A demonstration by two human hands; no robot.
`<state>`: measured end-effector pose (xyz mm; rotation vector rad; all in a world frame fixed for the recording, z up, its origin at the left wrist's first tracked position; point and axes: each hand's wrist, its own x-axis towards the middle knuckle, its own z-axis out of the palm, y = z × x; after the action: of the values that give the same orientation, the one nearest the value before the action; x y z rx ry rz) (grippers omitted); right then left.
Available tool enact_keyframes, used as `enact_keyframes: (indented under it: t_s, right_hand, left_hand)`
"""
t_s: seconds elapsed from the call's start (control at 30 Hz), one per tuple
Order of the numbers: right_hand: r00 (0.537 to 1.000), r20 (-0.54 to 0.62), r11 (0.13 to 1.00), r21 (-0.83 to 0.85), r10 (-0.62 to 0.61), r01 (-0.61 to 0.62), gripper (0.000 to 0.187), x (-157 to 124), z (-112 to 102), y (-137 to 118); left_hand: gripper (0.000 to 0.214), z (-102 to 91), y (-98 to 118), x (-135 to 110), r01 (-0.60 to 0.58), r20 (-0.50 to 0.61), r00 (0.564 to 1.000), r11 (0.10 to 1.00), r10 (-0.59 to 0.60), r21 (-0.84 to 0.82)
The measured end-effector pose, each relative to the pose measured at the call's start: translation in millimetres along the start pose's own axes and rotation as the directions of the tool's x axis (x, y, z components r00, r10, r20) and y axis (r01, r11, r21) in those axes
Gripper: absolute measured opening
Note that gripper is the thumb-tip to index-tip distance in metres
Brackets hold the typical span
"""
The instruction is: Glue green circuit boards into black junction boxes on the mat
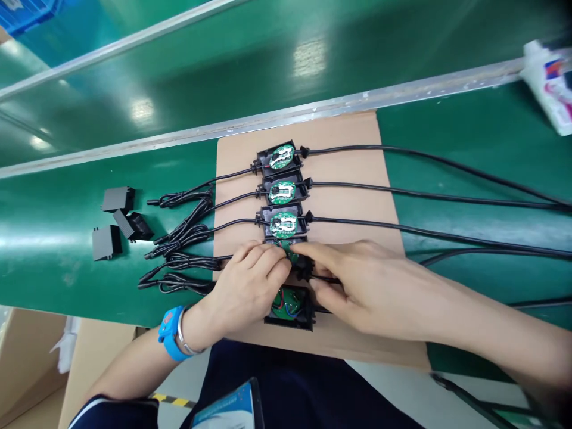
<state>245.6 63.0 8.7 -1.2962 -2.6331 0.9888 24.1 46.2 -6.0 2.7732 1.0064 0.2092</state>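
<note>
On a brown cardboard sheet [348, 161] lie several open black housings in a column, each with a green circuit board and black cables. Three housings [282, 191] lie uncovered at the top. My left hand [243, 286] and my right hand [366, 286] meet over the fourth housing [290, 249], fingers curled and pinching at it; most of it is hidden under them. A fifth housing [289, 307] with red and blue wires sits just below my hands. My left wrist wears a blue strap [171, 333].
Three loose black covers [118, 220] lie on the green belt to the left. Coiled cable ends [181, 250] bunch beside the cardboard; long cables [469, 196] run off right. A metal rail [313, 113] crosses behind. A white packet [552, 83] sits far right.
</note>
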Motion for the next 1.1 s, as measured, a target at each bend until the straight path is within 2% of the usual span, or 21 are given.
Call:
enact_keyframes:
  t_s: [0.1,0.17,0.33,0.4,0.47,0.53,0.6,0.7,0.8,0.93,1.0,1.1]
  right_hand:
    - [0.998,-0.017,0.995,0.075,0.067,-0.065,0.017,-8,-4,4]
    - [0.998,-0.016,0.996,0.057,0.066,-0.065,0.007,-12,-4,4]
    - [0.994,-0.077,0.988,-0.144,-0.072,0.061,0.012,-17,1,-3]
    - [0.976,-0.136,0.96,-0.246,-0.171,0.134,0.016,-17,6,-4]
    - [0.941,-0.235,0.925,-0.346,-0.245,0.155,0.02,-17,13,0]
    - [0.897,-0.362,0.907,-0.41,-0.255,0.092,0.02,-16,22,7]
    - [0.883,-0.435,0.926,-0.377,-0.176,-0.001,0.021,-15,30,15]
    - [0.921,-0.387,0.981,-0.191,-0.04,-0.038,0.024,-15,37,21]
    - [0.915,-0.4,0.997,-0.069,-0.044,0.017,0.022,-15,41,19]
    - [0.881,-0.471,0.995,-0.099,-0.031,-0.018,0.022,-15,46,17]
    - [0.901,-0.432,0.99,-0.139,-0.03,-0.034,0.024,-14,44,20]
    - [0.949,-0.308,0.987,-0.161,-0.065,0.016,0.022,-10,35,24]
  left_hand:
    - [0.025,3.5,-5,-1,-0.055,0.03,0.998,0.998,0.057,-0.042]
    - [0.023,1.4,-6,-1,-0.076,0.055,0.995,0.995,0.079,-0.066]
    - [0.022,-5.2,-4,-2,-0.065,0.128,0.989,0.996,0.071,-0.054]
    - [0.022,-5.2,-3,-1,-0.061,0.122,0.99,0.996,0.068,-0.061]
    - [0.022,-4.6,-3,-1,-0.063,0.102,0.992,0.995,0.071,-0.077]
    - [0.024,-4.4,-3,0,-0.062,0.087,0.994,0.995,0.069,-0.08]
    - [0.028,-5.0,-3,0,-0.053,0.082,0.995,0.996,0.06,-0.076]
    - [0.032,-6.9,-2,1,-0.033,0.096,0.995,0.996,0.04,-0.079]
    - [0.033,-8.4,-1,2,-0.014,0.124,0.992,0.996,0.025,-0.092]
    - [0.035,-8.8,0,2,-0.007,0.128,0.992,0.996,0.018,-0.086]
    - [0.041,-8.1,-1,2,-0.015,0.119,0.993,0.998,0.022,-0.057]
    - [0.049,-5.2,0,4,-0.054,0.093,0.994,0.998,0.056,-0.026]
